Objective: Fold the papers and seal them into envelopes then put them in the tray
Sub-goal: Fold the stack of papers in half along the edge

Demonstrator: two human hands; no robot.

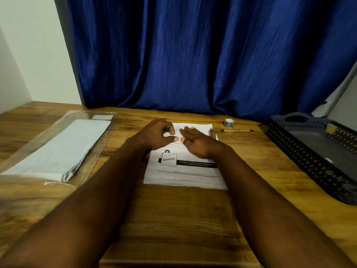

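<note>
A stack of printed white papers (183,171) lies flat in the middle of the wooden table. Both my hands are over its far half. My left hand (157,134) has its fingers curled with thumb and forefinger close together, and nothing shows between them. My right hand (195,141) lies flat on the paper with its fingers straight. A clear plastic sleeve holding white envelopes (58,149) rests at the left. A dark perforated plastic tray (301,151) stands at the right edge.
A small roll of tape (229,122) and a pen (237,130) lie beyond the papers, toward the tray. A blue curtain (193,55) hangs along the table's far edge. Bare wood (173,219) stretches between my forearms.
</note>
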